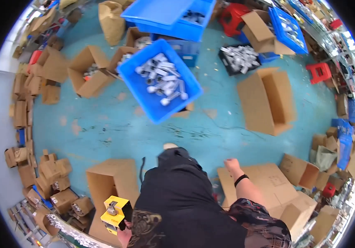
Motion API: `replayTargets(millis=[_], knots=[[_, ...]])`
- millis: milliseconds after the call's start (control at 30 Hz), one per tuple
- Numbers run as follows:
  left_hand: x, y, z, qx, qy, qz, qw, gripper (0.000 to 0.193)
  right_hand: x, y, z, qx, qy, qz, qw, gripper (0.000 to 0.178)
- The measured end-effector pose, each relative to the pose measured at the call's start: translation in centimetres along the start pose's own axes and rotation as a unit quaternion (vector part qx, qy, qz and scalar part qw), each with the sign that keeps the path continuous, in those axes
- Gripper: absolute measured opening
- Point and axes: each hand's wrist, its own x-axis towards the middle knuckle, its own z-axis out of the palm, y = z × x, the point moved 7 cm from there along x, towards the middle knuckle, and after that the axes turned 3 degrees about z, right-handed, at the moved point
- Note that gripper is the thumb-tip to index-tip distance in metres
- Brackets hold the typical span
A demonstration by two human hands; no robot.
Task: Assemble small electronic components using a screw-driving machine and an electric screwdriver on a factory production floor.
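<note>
Here's my left hand (pixel 124 234), low by my hip, grasping the yellow-and-black box (pixel 112 222), a metallic piece showing at its top side. Right behind it in view gapes an open carton (pixel 123 175), crowding that side. Out to my right, my right hand (pixel 233 166) hangs over the edge of a broad cardboard box (pixel 258 177); fingers bend inward, but whether they're clenched or loose I can't tell. Up ahead, a blue tub (pixel 145 101) of white and silvery parts sits squarely in the way! A tall open box (pixel 254 101) flanks it on the right, a black crate (pixel 225 66) beyond. Between tub and knees, teal floor (pixel 132 138) stretches sideways, giving room to move, with cartons edging both flanks.
</note>
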Motion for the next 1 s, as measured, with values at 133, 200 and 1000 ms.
replayTargets(millis=[133, 200, 1000], knots=[[2.9, 9.8, 0.4, -0.221, 0.005, 0.000, 0.975, 0.042, -11.1, -28.5, 10.0, 0.070, -0.044, -0.210, 0.974, 0.027], [6.3, 13.7, 1.1, -0.445, 0.085, -0.229, 0.861, 0.047, -15.7, -40.9, 15.6, 0.062, -0.080, -0.298, 0.949, 0.027], [48.2, 55.1, -26.7, -0.141, 0.068, -0.045, 0.987, 0.030, -32.2, -92.6, 64.4, -0.186, -0.256, -0.335, 0.888, 0.044]])
